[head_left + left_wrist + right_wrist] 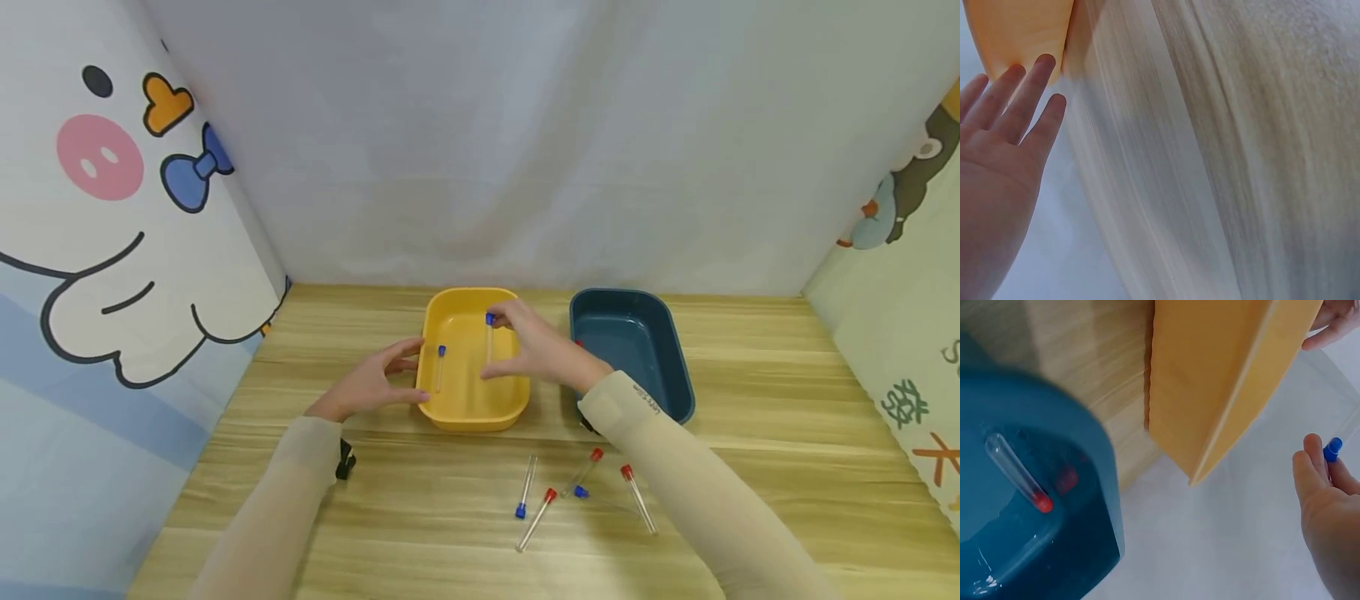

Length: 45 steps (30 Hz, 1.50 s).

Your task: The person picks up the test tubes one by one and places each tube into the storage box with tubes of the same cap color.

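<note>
Over the yellow tray (474, 424), my right hand (543, 346) holds a clear test tube (490, 337) with a blue cap. In the right wrist view the blue cap (1333, 449) sits at the fingertips, the tube pointing away. My left hand (378, 379) is at the tray's left side, fingers extended and thumb at the rim; the left wrist view shows its fingertips against the yellow wall (1022, 31). Inside the yellow tray lies another blue-capped test tube (440, 371). A red-capped test tube (1019, 472) lies in the dark blue tray (1107, 462).
On the wooden table (420, 533), in front of the trays, lie several loose test tubes, among them a red-capped one (534, 523) and a blue-capped one (527, 487). The dark blue tray stands right of the yellow one, partly behind my right forearm. Cloth walls (487, 167) enclose the table.
</note>
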{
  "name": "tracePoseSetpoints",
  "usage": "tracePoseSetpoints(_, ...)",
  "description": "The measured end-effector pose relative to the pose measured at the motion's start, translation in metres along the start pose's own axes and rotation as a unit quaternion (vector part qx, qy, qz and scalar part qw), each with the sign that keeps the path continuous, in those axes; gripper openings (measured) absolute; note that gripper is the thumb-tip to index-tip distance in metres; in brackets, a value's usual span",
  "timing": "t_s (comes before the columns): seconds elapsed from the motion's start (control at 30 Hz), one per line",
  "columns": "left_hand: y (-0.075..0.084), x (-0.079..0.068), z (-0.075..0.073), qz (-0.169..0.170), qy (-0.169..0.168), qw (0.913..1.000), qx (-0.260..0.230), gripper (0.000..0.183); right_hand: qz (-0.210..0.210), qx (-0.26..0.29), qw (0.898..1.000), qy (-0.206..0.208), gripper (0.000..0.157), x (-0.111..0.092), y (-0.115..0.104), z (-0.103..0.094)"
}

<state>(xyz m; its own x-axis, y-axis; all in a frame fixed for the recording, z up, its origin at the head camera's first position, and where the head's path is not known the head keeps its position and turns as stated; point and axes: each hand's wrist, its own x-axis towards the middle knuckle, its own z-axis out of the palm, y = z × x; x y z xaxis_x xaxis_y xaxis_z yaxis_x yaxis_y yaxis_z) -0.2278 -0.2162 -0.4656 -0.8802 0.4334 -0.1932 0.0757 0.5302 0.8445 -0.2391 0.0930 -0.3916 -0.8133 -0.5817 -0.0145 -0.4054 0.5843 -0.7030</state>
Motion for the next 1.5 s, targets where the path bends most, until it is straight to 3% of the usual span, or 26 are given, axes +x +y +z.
tracePoseSetpoints(0.4, 0.001, -0.001, 0.000, 0.007, -0.001, 1.0000, 0.006, 0.101, 0.053, 0.023, 0.998, -0.004, 0.091, 0.030, 0.007, 0.021)
tracePoseSetpoints(1.2, -0.001, -0.005, 0.000, 0.001, -0.001, 1.0000, 0.004, 0.101, 0.075, 0.017, 0.997, -0.026, 0.090, 0.060, 0.012, 0.058)
tracePoseSetpoints(1.5, -0.001, -0.001, 0.001, 0.009, 0.000, 0.9999, 0.013, 0.101, 0.076, -0.016, 0.996, -0.039, 0.089, 0.066, 0.015, 0.066)
